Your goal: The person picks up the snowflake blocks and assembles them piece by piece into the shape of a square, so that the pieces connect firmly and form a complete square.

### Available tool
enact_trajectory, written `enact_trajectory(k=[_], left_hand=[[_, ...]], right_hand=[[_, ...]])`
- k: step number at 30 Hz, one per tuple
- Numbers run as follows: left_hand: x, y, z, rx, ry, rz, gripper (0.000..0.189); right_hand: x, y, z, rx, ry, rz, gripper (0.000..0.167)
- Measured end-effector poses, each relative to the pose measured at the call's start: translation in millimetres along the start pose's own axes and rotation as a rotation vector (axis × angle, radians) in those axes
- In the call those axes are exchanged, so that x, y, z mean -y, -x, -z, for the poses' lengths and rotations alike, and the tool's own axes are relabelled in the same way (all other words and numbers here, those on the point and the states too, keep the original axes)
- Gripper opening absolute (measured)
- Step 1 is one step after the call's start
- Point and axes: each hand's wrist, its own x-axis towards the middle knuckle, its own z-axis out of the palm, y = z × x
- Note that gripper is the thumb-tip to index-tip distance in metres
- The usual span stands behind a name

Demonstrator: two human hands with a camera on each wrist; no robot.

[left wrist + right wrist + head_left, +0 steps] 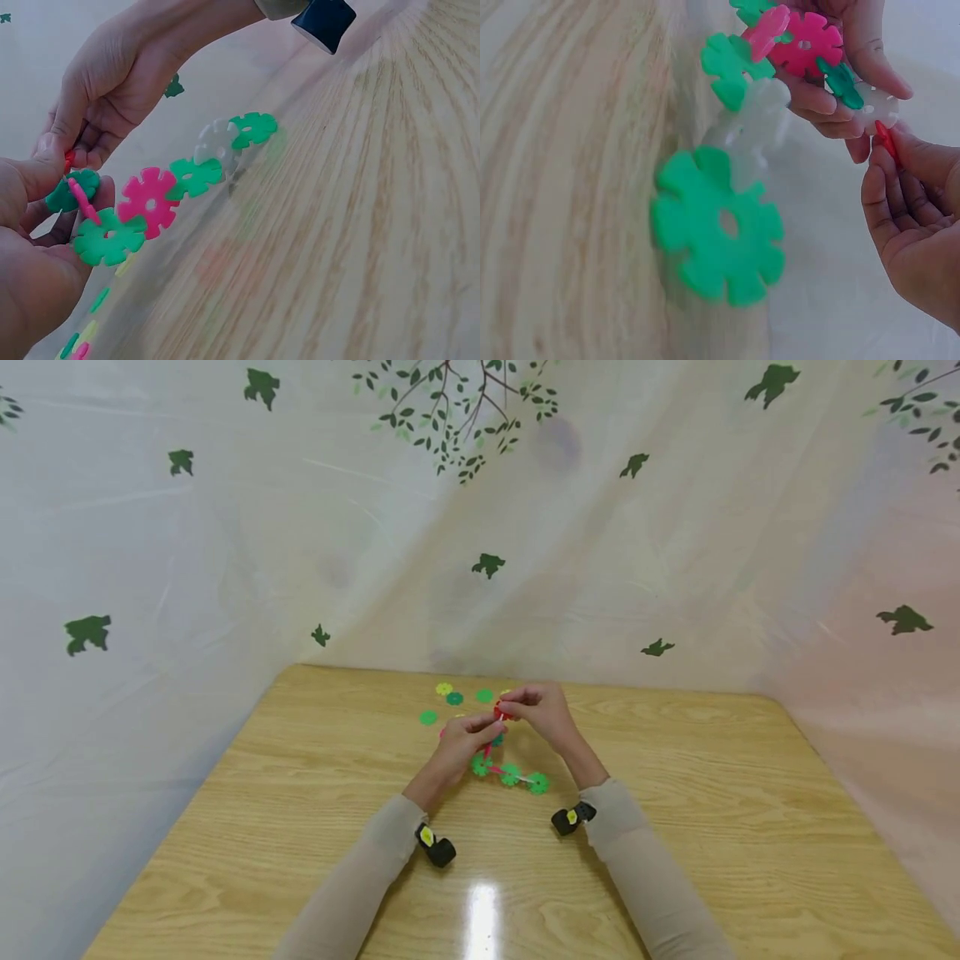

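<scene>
Notched, flower-shaped plastic discs are slotted edge to edge into a chain. My left hand (459, 746) grips this chain near one end, around the dark green disc (841, 84) and a white disc (877, 109). Between thumb and fingers, my right hand (551, 717) pinches a red disc (886, 141), whose edge meets the white one. From the left hand the chain runs through a pink disc (150, 202) and green discs. Its far end, a green disc (720, 225), hangs low over the table. In the head view the fingers partly cover the red disc.
Loose discs lie toward the back of the wooden table (712, 818), among them a yellow disc (444, 689), a teal disc (454, 698) and a green disc (428, 717). A pale curtain (420, 610) with leaf and bird prints hangs behind the table.
</scene>
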Motion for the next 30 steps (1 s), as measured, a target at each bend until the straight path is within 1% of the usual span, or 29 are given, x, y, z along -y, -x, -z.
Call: enact_trajectory(k=[5,9,14,18,20,22,24,25,26,30], left_hand=[[-3.4,1.6,-1.6,0.052,-0.039,0.006,0.034],[-4.1,1.8,-1.5,0.073,-0.037,0.014,0.034],[-3.3,2.3,0.2,0.056,-0.027,0.045,0.034],[-1.2,2.8,1.0,0.036,-0.033,0.077,0.032],[0.2,2.8,1.1,0.032,-0.027,0.088,0.031],[1.2,2.5,1.0,0.028,-0.020,0.093,0.029],[0.8,2.5,0.9,0.023,-0.014,0.100,0.028],[0.7,2.4,1.1,0.021,-0.013,0.102,0.028],[0.4,2.2,1.2,0.015,-0.012,0.103,0.027],[-0.2,1.6,2.3,-0.008,-0.004,0.103,0.027]], right_hand=[[1,-0.8,1,0.031,0.048,-0.035,0.016],[4,-0.3,1,0.075,0.090,-0.082,0.020],[5,-0.5,2,0.097,0.187,-0.108,0.019],[6,-1.7,6,0.054,0.217,-0.113,0.022],[7,-3.9,9,0.028,0.211,-0.118,0.024],[8,-7.8,14,0.019,0.214,-0.116,0.025],[9,-14.0,19,0.031,0.222,-0.131,0.025],[14,-15.8,21,0.048,0.236,-0.133,0.025],[14,-19.0,23,0.063,0.249,-0.139,0.025],[14,-30.8,30,0.139,0.342,-0.166,0.025]])
